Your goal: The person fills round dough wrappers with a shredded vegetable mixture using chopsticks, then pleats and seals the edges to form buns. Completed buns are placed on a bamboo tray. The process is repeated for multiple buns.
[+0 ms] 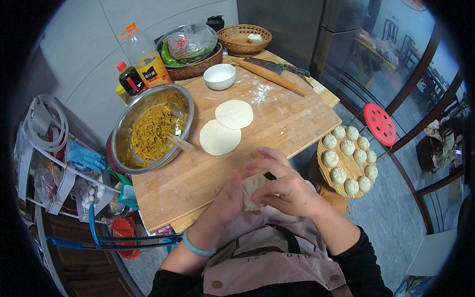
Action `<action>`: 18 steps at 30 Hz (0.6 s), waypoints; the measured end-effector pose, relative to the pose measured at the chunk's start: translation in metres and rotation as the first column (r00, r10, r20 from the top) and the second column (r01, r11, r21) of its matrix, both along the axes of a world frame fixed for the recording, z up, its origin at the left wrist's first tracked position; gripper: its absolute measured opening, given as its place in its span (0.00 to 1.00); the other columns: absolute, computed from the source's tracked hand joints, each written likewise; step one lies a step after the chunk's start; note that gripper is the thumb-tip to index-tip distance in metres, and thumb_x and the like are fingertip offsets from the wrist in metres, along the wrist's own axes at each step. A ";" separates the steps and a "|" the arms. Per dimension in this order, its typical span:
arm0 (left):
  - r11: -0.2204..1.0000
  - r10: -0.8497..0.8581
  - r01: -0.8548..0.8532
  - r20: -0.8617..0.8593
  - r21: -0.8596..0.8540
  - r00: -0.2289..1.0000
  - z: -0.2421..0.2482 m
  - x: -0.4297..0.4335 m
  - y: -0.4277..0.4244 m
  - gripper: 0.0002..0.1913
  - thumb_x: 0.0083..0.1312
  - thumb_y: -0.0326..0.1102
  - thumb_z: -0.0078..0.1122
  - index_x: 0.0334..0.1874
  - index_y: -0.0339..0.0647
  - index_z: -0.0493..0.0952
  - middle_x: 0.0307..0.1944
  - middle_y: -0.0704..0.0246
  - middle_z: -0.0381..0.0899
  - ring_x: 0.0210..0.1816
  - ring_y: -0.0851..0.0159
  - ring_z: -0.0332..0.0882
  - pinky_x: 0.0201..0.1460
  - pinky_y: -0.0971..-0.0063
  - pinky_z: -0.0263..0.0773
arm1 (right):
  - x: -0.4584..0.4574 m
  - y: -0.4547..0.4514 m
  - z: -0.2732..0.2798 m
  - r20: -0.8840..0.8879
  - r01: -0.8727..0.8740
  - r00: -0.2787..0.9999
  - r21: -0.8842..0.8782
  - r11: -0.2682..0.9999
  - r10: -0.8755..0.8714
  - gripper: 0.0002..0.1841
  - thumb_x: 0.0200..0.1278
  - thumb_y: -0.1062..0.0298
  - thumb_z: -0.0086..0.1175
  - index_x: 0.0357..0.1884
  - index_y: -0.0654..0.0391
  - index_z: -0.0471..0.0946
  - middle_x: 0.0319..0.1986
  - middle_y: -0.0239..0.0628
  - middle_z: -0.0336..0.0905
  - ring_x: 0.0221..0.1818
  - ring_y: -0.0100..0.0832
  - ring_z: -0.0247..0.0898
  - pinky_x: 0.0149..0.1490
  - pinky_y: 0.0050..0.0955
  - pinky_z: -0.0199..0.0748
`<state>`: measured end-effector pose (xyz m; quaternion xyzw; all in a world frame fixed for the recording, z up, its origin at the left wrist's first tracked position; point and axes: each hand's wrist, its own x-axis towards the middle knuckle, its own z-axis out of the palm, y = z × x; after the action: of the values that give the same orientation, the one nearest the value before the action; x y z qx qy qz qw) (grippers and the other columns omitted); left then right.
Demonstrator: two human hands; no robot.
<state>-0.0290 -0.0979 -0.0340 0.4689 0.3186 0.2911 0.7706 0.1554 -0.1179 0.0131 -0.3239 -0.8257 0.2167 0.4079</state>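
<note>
Between my hands, over the near edge of the wooden board (178,185), is a pleated dough bun (252,193). My left hand (230,200) cups it from the left, and the fingers of my right hand (282,185) pinch its dough from the right. Two flat dough rounds overlap on the board, one nearer (220,137) and one farther (234,114). To their left stands a steel bowl (188,111) of shredded yellow filling (152,130) with wooden utensil handles (180,143) leaning out. Several pleated buns (330,159) sit on a round slatted tray (347,176) at the right.
At the back are a white bowl (219,77), a wooden rolling pin (269,76), a cleaver (265,65), a wicker basket (243,31) and a basin holding green peppers (169,55). Bottles (148,63) stand at the back left. A red perforated stool top (379,124) lies beyond the tray.
</note>
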 end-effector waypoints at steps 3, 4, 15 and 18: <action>0.990 0.098 -0.107 0.109 0.086 0.989 0.002 0.006 0.001 0.44 0.65 0.73 0.14 0.52 0.39 0.71 0.40 0.68 0.79 0.38 0.71 0.78 0.37 0.78 0.75 | -0.001 -0.003 -0.007 -0.123 0.036 0.991 -0.193 0.981 -0.060 0.31 0.40 0.79 0.68 0.53 0.52 0.75 0.65 0.47 0.59 0.70 0.50 0.50 0.69 0.44 0.54; 0.983 0.126 -0.143 0.143 0.116 0.982 0.003 0.007 0.001 0.44 0.65 0.72 0.14 0.53 0.39 0.71 0.41 0.68 0.78 0.40 0.70 0.78 0.40 0.77 0.76 | -0.002 -0.004 -0.010 -0.174 0.040 0.980 -0.281 0.959 -0.092 0.36 0.41 0.79 0.68 0.59 0.52 0.72 0.67 0.47 0.57 0.71 0.48 0.49 0.70 0.42 0.54; 0.949 0.239 -0.255 0.106 0.184 0.965 0.001 0.013 -0.003 0.44 0.65 0.73 0.15 0.60 0.38 0.64 0.48 0.65 0.76 0.45 0.68 0.77 0.47 0.75 0.75 | -0.031 -0.007 -0.033 -0.570 -0.135 0.767 -0.593 0.793 -0.295 0.43 0.54 0.83 0.60 0.71 0.56 0.51 0.67 0.43 0.57 0.66 0.33 0.58 0.60 0.27 0.69; 0.968 0.225 -0.241 0.192 0.064 0.955 0.009 0.019 -0.002 0.45 0.64 0.74 0.16 0.62 0.39 0.62 0.51 0.64 0.75 0.48 0.66 0.78 0.50 0.72 0.75 | -0.023 -0.006 -0.029 -0.308 0.170 0.912 -0.317 0.933 -0.270 0.43 0.47 0.74 0.69 0.67 0.59 0.59 0.63 0.45 0.64 0.65 0.38 0.62 0.63 0.32 0.66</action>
<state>-0.0101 -0.1002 -0.0246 0.4325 0.2862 0.4354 0.7358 0.1325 -0.1240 -0.0162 -0.4275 -0.6591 0.3384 0.5180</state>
